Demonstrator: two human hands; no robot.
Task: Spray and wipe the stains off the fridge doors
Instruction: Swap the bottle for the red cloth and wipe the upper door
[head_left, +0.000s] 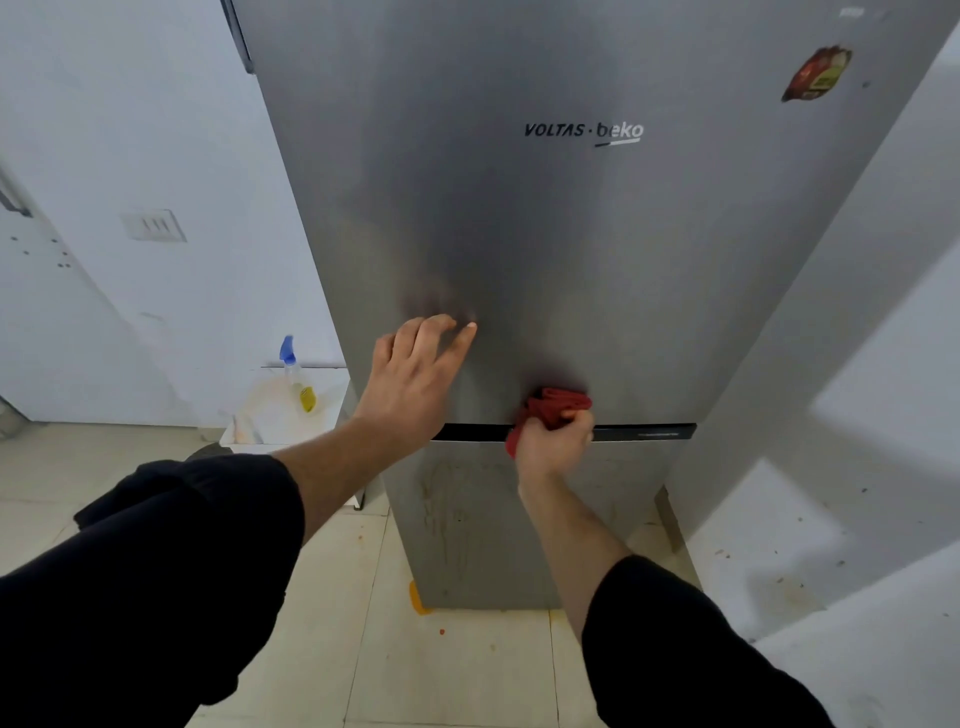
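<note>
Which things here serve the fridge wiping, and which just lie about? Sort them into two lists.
For the job: upper door, streaked lower door, red cloth in the right hand, left hand on the upper door, spray bottle.
Just there: sticker, wall switch plate, orange scrap on the floor.

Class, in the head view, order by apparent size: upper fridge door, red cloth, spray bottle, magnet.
1. upper door, by far.
2. cloth, though the right hand hides part.
3. magnet and spray bottle look alike; the bottle stands farther away, so I leave them unranked.
</note>
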